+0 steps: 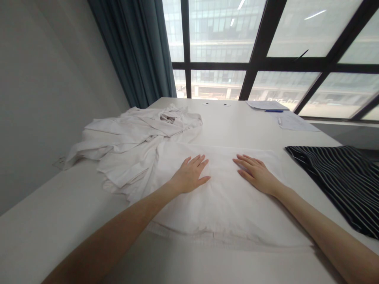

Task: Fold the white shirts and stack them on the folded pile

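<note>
Fingers (197, 161) of both hands lie open and splayed, pinching nothing: the left hand (189, 176) and right hand (257, 174) rest palm-down and apart on a smooth white cloth (225, 209), their fingertips angled toward each other. Flat, spread fingers like these seem placed to press the fabric down rather than grip it, and it lies nearly free of wrinkles beneath them. Just toward the body from the fingers runs a stitched hem (213, 236). Left of the fingers, a crumpled white garment (142, 138) lies heaped, apparently joined to the flat cloth, though the join is hard to tell. Right of the fingers, a black-and-white striped fabric (334, 181) lies on the white table (59, 209). Far beyond the fingers sit papers (293, 122) with a blue pen (274, 111), near a large window (225, 35).
</note>
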A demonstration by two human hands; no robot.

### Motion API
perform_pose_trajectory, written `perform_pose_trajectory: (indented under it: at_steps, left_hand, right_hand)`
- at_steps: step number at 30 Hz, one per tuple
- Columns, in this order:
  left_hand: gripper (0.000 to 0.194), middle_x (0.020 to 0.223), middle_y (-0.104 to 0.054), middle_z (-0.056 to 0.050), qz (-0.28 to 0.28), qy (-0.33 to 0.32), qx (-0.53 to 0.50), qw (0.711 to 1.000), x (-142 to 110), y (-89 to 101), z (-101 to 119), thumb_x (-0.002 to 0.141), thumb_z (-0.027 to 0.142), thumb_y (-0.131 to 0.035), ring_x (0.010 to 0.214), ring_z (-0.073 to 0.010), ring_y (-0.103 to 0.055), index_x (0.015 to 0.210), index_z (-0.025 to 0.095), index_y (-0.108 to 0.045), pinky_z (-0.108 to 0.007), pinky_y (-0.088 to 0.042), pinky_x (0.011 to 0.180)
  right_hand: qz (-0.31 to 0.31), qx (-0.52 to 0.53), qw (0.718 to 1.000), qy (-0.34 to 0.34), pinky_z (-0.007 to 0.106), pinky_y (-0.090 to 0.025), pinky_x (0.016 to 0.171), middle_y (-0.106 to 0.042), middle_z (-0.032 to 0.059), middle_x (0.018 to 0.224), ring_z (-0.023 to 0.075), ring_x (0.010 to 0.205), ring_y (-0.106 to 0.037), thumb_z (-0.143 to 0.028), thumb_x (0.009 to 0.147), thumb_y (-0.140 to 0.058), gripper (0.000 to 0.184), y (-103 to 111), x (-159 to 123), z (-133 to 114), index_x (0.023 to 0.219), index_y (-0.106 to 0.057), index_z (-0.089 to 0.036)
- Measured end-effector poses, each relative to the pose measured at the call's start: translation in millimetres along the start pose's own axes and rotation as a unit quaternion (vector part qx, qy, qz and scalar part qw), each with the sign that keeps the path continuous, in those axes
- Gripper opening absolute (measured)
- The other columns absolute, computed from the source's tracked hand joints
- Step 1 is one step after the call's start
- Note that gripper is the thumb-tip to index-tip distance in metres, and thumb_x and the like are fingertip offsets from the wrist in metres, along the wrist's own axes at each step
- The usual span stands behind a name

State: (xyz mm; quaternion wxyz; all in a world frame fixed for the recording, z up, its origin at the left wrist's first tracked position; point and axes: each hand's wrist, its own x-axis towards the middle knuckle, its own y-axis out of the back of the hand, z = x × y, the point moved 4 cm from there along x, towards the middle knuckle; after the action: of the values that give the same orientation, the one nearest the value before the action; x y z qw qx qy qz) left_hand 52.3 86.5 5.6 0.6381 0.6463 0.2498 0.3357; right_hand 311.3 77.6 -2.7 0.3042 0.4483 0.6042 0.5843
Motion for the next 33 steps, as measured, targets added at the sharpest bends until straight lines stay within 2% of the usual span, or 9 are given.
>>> perform_pose_trajectory:
  at_steps: [3, 6, 12, 17, 22, 28, 33]
  left_hand:
    - [0.062, 0.157, -0.027, -0.011, -0.024, 0.009, -0.010, 1.000, 1, 0.9, -3, 0.097, 0.054, -0.033, 0.145, -0.0252, -0.023, 0.148, 0.018, -0.033, -0.049, -0.020, 0.115]
    - [0.063, 0.159, -0.022, -0.008, -0.059, 0.053, -0.009, 0.997, 3, 2.0, -20, 0.097, 0.056, -0.032, 0.146, -0.0258, -0.019, 0.151, 0.023, -0.029, -0.054, -0.017, 0.115]
    - [0.068, 0.159, -0.019, -0.014, -0.075, 0.220, 0.036, 0.972, 2, 6.7, -95, 0.096, 0.059, -0.029, 0.147, -0.0311, -0.017, 0.152, 0.020, -0.027, -0.058, -0.015, 0.114]
    - [0.065, 0.156, -0.029, -0.014, -0.047, 0.279, 0.043, 0.958, -6, 5.8, -140, 0.096, 0.054, -0.031, 0.145, -0.0288, -0.024, 0.150, 0.016, -0.031, -0.052, -0.020, 0.114]
    - [0.053, 0.150, -0.041, -0.014, 0.059, 0.307, -0.001, 0.950, -9, 6.2, -158, 0.097, 0.036, -0.034, 0.138, -0.0267, -0.038, 0.144, 0.013, -0.039, -0.043, -0.026, 0.112]
    - [0.047, 0.145, -0.048, -0.013, 0.085, 0.313, -0.036, 0.945, -6, 3.1, -165, 0.095, 0.030, -0.036, 0.135, -0.0279, -0.041, 0.139, 0.016, -0.046, -0.045, -0.027, 0.111]
    - [0.047, 0.136, -0.055, -0.014, 0.121, 0.315, -0.077, 0.938, -6, 7.5, -172, 0.088, 0.028, -0.048, 0.128, -0.0317, -0.048, 0.134, 0.018, -0.053, -0.050, -0.032, 0.108]
  right_hand:
    - [0.006, 0.001, 1.000, 0.004, 0.049, -0.031, 0.110, -0.041, 0.0085, 0.151, 0.0264, 0.140, -0.034, -0.046, 0.099, -0.030, 0.051, -1, 0, 1, 0.143, -0.044, -0.024]
    - [0.010, 0.003, 1.000, 0.006, 0.049, -0.032, 0.110, -0.042, 0.0077, 0.150, 0.0261, 0.140, -0.035, -0.047, 0.099, -0.030, 0.051, -2, 0, 2, 0.143, -0.045, -0.025]
    - [0.012, 0.004, 1.000, 0.005, 0.051, -0.032, 0.109, -0.042, 0.0083, 0.150, 0.0272, 0.139, -0.036, -0.048, 0.100, -0.029, 0.051, -2, -1, 2, 0.142, -0.046, -0.024]
    - [0.012, 0.009, 1.000, 0.005, 0.050, -0.032, 0.110, -0.043, 0.0075, 0.150, 0.0264, 0.139, -0.036, -0.047, 0.099, -0.029, 0.051, -2, -1, 2, 0.142, -0.046, -0.024]
    - [0.009, 0.009, 1.000, 0.003, 0.050, -0.032, 0.110, -0.043, 0.0075, 0.150, 0.0268, 0.139, -0.036, -0.047, 0.099, -0.030, 0.051, -2, -1, 2, 0.142, -0.046, -0.024]
    - [0.008, 0.008, 1.000, 0.003, 0.050, -0.031, 0.110, -0.043, 0.0082, 0.150, 0.0268, 0.139, -0.036, -0.046, 0.100, -0.030, 0.051, -1, -1, 1, 0.142, -0.046, -0.023]
    - [0.015, 0.011, 1.000, 0.003, 0.050, -0.033, 0.109, -0.044, 0.0085, 0.149, 0.0269, 0.138, -0.037, -0.046, 0.099, -0.031, 0.050, -1, 0, 1, 0.141, -0.047, -0.024]
